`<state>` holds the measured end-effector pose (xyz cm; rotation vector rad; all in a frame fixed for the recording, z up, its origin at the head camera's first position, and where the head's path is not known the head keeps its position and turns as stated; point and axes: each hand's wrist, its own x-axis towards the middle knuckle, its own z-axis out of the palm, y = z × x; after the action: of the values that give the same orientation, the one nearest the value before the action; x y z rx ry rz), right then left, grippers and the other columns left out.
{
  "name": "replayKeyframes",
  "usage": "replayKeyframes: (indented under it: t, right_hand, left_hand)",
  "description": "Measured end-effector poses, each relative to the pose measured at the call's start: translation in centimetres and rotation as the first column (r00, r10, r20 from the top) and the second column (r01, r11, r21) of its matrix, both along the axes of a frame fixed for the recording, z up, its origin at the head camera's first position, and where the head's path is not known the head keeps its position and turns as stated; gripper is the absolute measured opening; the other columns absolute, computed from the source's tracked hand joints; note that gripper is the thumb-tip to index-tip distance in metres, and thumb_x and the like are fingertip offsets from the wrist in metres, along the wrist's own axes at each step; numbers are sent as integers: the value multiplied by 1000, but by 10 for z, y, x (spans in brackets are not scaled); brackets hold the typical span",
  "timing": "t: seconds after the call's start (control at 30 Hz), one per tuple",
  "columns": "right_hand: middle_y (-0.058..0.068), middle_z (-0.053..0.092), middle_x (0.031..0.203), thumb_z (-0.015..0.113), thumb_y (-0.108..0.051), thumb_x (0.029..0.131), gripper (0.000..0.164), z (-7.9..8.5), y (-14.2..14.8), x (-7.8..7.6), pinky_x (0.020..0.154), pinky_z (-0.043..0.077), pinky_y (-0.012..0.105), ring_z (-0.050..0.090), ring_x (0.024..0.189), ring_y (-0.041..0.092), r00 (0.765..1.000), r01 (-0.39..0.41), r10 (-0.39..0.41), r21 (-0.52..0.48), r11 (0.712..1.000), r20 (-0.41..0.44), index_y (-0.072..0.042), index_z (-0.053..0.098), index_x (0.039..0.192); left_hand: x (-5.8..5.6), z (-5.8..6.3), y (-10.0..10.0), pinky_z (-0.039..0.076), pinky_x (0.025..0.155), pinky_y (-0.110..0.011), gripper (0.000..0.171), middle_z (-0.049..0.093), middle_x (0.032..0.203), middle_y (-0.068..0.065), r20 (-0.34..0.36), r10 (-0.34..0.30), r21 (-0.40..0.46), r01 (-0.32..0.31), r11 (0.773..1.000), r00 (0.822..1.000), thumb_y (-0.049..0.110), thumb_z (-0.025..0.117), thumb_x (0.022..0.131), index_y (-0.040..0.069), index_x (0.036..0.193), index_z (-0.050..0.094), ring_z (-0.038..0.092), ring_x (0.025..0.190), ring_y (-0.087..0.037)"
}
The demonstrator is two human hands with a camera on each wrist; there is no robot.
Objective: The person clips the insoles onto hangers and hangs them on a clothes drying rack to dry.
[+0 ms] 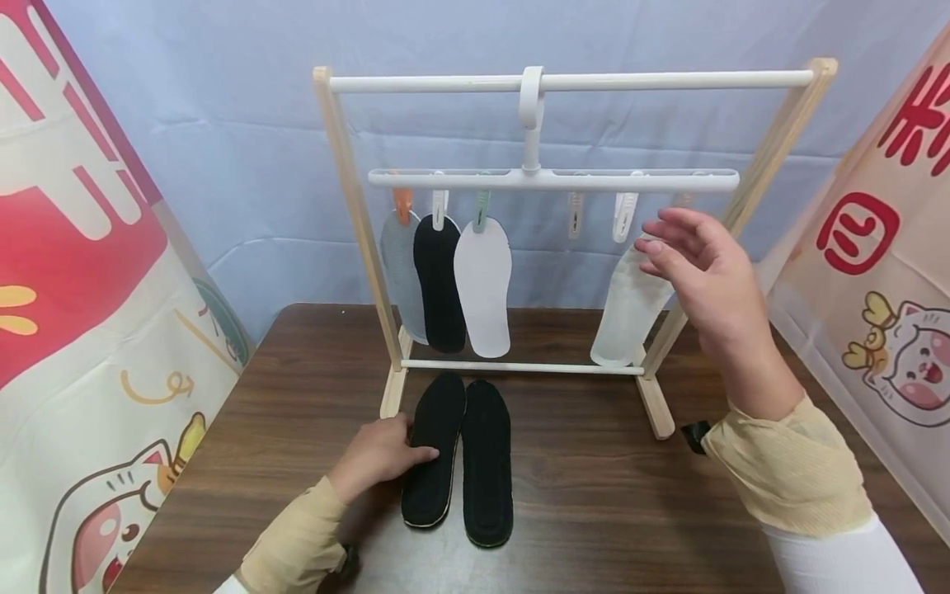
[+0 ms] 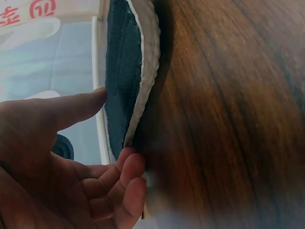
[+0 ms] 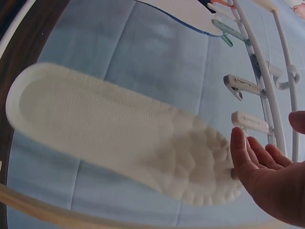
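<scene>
Two black insoles lie side by side on the table. My left hand [image 1: 380, 452] grips the left black insole [image 1: 436, 450], its thumb across the top and its fingers at the outer edge. The left wrist view shows that insole's pale, bumpy underside and rim [image 2: 151, 43]. The right black insole [image 1: 487, 462] lies beside it, untouched by a hand. My right hand [image 1: 712, 285] is raised at the upper end of a hanging off-white insole [image 1: 629, 309], fingers spread and loosely bent. In the right wrist view its fingertips overlap the insole's bumpy end, where the clip is mostly hidden.
A white clip hanger [image 1: 445, 179] hangs from a wooden rack's top bar [image 1: 668, 82]. Grey [image 1: 401, 280], black [image 1: 438, 289] and white [image 1: 482, 289] insoles hang at its left. A grey-beige clip [image 1: 575, 216] and a white clip [image 1: 625, 218] hold nothing. A low crossbar [image 1: 519, 366] joins the feet.
</scene>
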<state>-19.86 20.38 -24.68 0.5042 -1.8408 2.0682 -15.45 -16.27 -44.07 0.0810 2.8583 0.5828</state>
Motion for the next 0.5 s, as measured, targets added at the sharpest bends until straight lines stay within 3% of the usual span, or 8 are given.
replayKeyframes:
  t: [0.23, 0.37, 0.5]
  right_hand:
    - [11, 60, 124, 69, -4, 94, 45, 4, -7, -9, 81, 55, 17, 65, 102, 12, 991, 91, -103, 133, 987, 87, -1, 52, 136]
    - [19, 54, 133, 64, -12, 98, 52, 10, -12, -15, 83, 55, 17, 64, 103, 12, 977, 141, -180, 290, 947, 113, 2, 45, 145]
    - [23, 50, 141, 61, -17, 100, 58, 15, -17, -22, 84, 54, 17, 64, 104, 10, 969, 142, -205, 368, 919, 136, 2, 40, 150]
  left_hand:
    - [-2, -5, 2, 53, 83, -47, 62, 70, 103, -14, 2, 19, -23, -19, 1000, 1000, 49, 84, 78, 3, 111, 61, 67, 98, -37]
    - [-3, -6, 3, 53, 84, -48, 65, 69, 104, -17, 21, 38, -6, -38, 999, 999, 48, 87, 76, 2, 113, 58, 66, 101, -40]
    - [-4, -6, 3, 53, 83, -48, 63, 68, 100, -15, 32, 42, 16, -43, 999, 999, 47, 87, 76, 2, 110, 58, 66, 99, -39]
